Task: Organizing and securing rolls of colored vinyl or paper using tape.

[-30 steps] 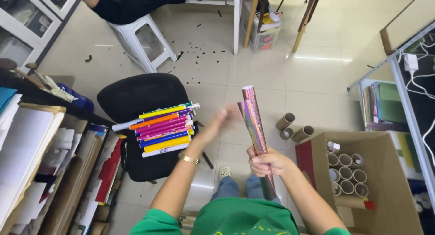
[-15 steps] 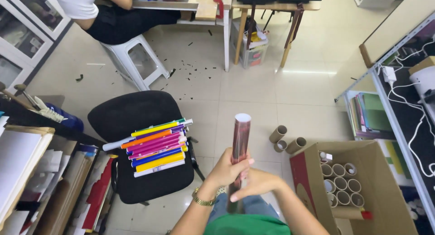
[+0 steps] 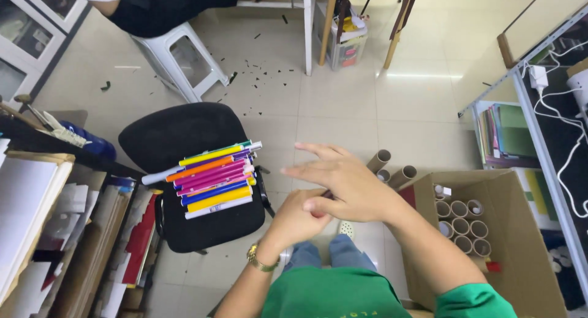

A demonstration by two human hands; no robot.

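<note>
A: What takes up the most room around the black office chair (image 3: 165,134)?

B: The tiled floor (image 3: 367,109), which is open beyond the chair and to its right. Further right, the big cardboard box (image 3: 527,244) closes that side. Stacked papers crowd the chair's left edge, so free room is mostly ahead.

A: Why the chair?

B: Probably as a worktop. The coloured rolls (image 3: 211,180) lie side by side across its seat, packed against each other, which likely keeps them from rolling off the front edge.

A: And the box?

B: Short brown tubes (image 3: 460,223) stand upright in it, mouths up, set close in rows. Three loose tubes (image 3: 392,168) lie on the floor between chair and box.

A: The hands?

B: Both are just right of the chair, over the lap. The right hand (image 3: 349,186) is open with fingers spread, resting over the left hand (image 3: 300,217), which is curled closed. I cannot tell whether it grips anything. The loose tubes are nearest, just past the right hand's knuckles.
</note>
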